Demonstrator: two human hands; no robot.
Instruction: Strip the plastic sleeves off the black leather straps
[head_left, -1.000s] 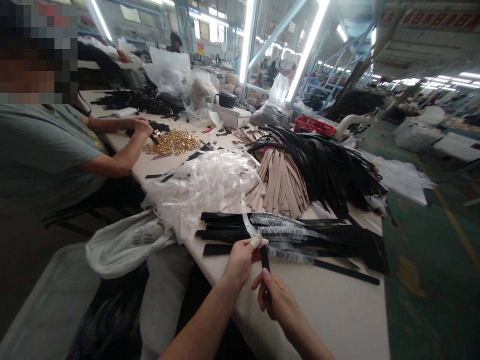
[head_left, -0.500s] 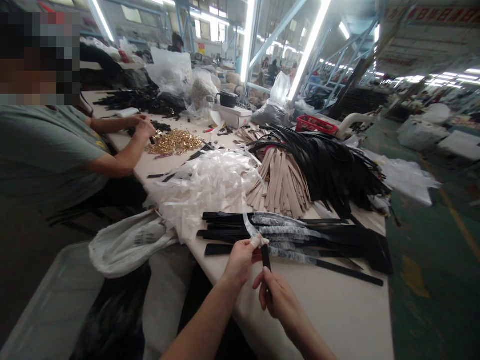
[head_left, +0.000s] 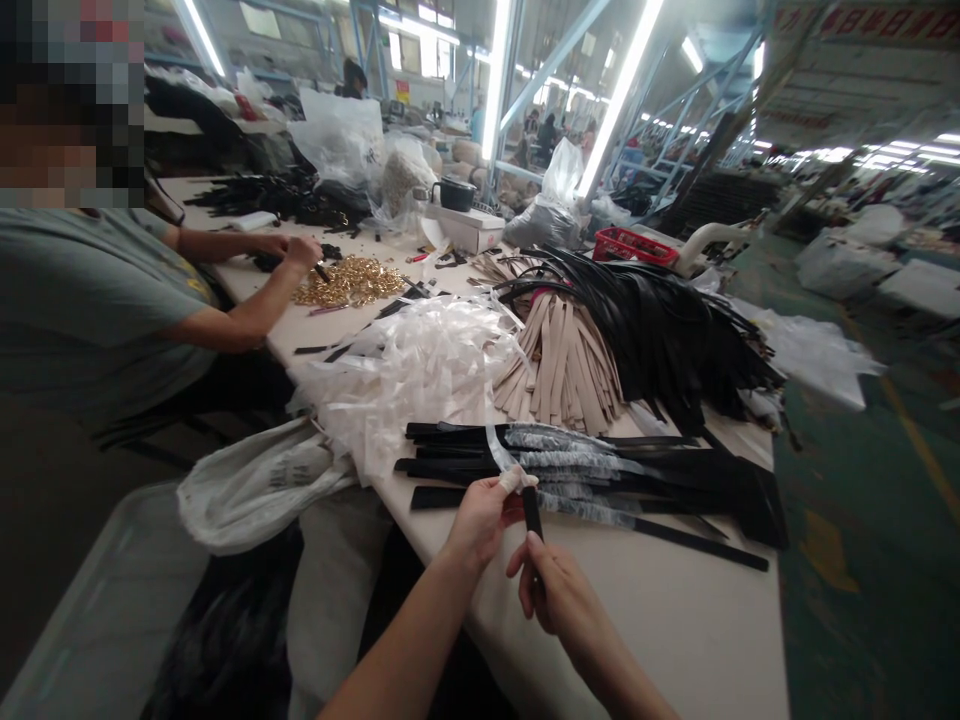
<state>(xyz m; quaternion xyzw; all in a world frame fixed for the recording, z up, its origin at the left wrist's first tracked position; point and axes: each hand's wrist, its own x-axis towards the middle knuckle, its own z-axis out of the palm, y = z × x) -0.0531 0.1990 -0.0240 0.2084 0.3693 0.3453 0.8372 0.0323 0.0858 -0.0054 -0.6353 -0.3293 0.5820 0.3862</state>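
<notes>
Near the table's front edge, my left hand (head_left: 480, 515) pinches a white plastic strip (head_left: 496, 450) against the upper end of a black strap (head_left: 532, 512). A wrapping covers a fingertip of that hand. Lower down, the fingers of my right hand (head_left: 547, 585) close on the strap's other end. The strip trails back to a heap of white plastic strips (head_left: 427, 350). Just beyond my hands lie several black straps (head_left: 697, 475), their middle parts wound in crinkled clear plastic.
Beige straps (head_left: 566, 370) and a pile of black straps (head_left: 645, 310) lie farther back, near a red basket (head_left: 634, 246). At left a co-worker's hands (head_left: 296, 255) are beside gold metal pieces (head_left: 352, 280). A white sack (head_left: 247, 490) hangs by the table's left edge.
My hands and the strap hold almost the same position. The co-worker's hands have shifted slightly right, toward the gold pieces.
</notes>
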